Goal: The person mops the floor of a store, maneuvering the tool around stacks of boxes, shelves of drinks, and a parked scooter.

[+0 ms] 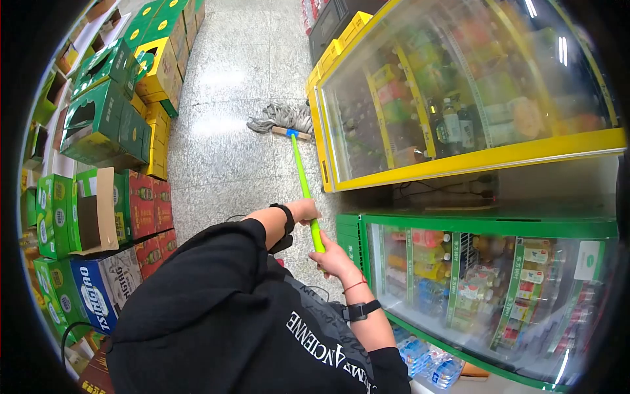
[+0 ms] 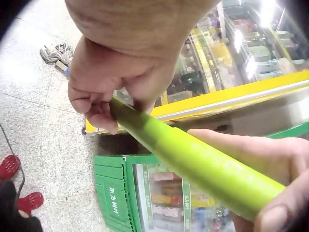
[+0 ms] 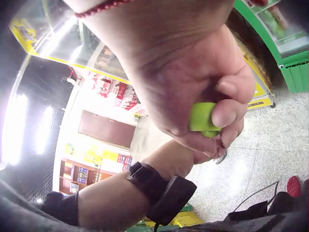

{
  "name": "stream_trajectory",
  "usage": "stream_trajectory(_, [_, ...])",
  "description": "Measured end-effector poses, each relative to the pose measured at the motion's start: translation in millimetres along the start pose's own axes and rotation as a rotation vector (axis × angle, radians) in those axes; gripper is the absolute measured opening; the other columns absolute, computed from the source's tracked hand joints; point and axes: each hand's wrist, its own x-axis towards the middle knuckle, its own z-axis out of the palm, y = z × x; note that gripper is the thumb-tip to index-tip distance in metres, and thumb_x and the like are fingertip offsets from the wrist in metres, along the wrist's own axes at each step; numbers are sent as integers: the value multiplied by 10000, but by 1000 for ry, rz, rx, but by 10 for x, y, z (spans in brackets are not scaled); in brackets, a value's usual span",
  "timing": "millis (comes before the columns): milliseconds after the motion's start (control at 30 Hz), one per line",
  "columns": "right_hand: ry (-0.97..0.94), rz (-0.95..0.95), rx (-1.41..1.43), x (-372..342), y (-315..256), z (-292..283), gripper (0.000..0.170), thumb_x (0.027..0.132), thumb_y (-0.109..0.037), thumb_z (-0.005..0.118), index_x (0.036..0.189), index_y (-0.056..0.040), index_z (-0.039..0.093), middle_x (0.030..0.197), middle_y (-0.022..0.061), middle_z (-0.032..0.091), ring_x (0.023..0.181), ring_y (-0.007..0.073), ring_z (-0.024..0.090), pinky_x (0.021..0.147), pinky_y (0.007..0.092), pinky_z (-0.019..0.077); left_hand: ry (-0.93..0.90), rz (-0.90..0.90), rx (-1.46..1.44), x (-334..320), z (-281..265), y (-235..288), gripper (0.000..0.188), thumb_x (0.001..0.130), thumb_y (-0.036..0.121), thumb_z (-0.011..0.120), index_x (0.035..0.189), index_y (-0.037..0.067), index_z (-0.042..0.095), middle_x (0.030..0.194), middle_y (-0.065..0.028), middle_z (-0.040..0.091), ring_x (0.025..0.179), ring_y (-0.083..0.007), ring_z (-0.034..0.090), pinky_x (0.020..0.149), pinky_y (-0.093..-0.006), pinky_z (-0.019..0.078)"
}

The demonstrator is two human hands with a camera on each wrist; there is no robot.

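A mop with a bright green handle [image 1: 302, 172] stretches forward across the floor in the head view. Its grey string head [image 1: 282, 118] lies on the tiles against the corner of the yellow fridge, below a wooden block with a blue patch. My left hand [image 1: 303, 210] grips the handle partway down, fingers curled round it in the left wrist view. Nearer my body, my right hand [image 1: 333, 260] holds the top end of the handle. In the right wrist view, the green handle end [image 3: 203, 117] pokes out of my curled right fingers [image 3: 227, 113].
A yellow-framed glass fridge [image 1: 472, 154] and a green-framed one [image 1: 485, 223] with drinks stand on the right. Stacked cartons [image 1: 105, 125] line the left side. Speckled floor [image 1: 223, 144] runs between them. Red shoes [image 2: 31, 200] show below me.
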Motion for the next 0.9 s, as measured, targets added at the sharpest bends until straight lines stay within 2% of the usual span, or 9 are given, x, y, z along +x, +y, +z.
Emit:
stream_trajectory(133, [-3,34,-40,60,-52,165,787,748,-142,585,1393,-98,138,676,63,541,495,138,519,384,284,440,-9,-48,3,-160,-102,-56,349,787,290,569,662,-33,612,587,-117,596,476,-185,583,473,-302,509])
stream_trajectory(333, [5,24,-36,-59,163,221,775,754,-153,581,1391,-94,143,658,62,531,493,140,516,387,282,437,-6,-72,47,-161,124,-80,354,798,294,555,653,-24,612,579,-103,594,480,-181,584,477,-300,504])
stream_trajectory(500, [18,-25,-53,-445,371,231,756,761,-166,576,1391,-109,163,641,63,519,478,139,504,386,280,420,-47,-53,119,-548,376,107,329,805,286,559,682,-14,615,584,-98,595,484,-168,585,468,-287,502])
stream_trajectory(600, [28,-32,-73,-734,660,281,746,761,-172,575,1390,-123,176,628,68,516,466,138,495,387,282,412,-94,-69,98,-612,745,105,317,813,288,560,725,-11,618,606,-100,602,489,-162,587,465,-284,505])
stream_trajectory(667, [-3,-5,-111,-930,939,321,725,750,-172,552,1381,-163,195,733,143,579,514,201,554,443,301,462,-126,-80,59,-646,1073,84,315,817,292,560,749,-10,620,618,-101,606,491,-161,588,464,-284,506])
stream_trajectory(700, [4,-9,-103,-1051,1079,350,725,750,-172,552,1381,-163,195,733,143,579,514,201,554,443,301,462,-158,-90,76,-698,1238,93,328,817,310,560,765,-8,621,635,-102,611,494,-163,590,467,-287,510])
stream_trajectory(767, [7,-37,-93,-1302,1394,399,743,759,-197,577,1389,-126,188,570,54,505,425,140,483,387,280,408,-221,-99,158,-820,1532,152,382,805,371,565,841,-6,616,674,-118,618,514,-177,602,477,-292,516])
stream_trajectory(867, [11,-36,-131,-1723,1744,416,743,761,-210,578,1390,-138,189,562,49,506,414,138,480,384,279,407,-273,-139,217,-996,2012,267,442,786,445,563,876,16,622,649,-103,606,493,-177,572,477,-307,453])
stream_trajectory(900, [2,-30,-118,-1822,1895,438,737,762,-215,578,1389,-145,196,576,56,514,424,135,486,379,275,407,-287,-153,229,-1035,2168,296,474,784,463,565,907,8,610,664,-107,611,497,-178,577,476,-308,461])
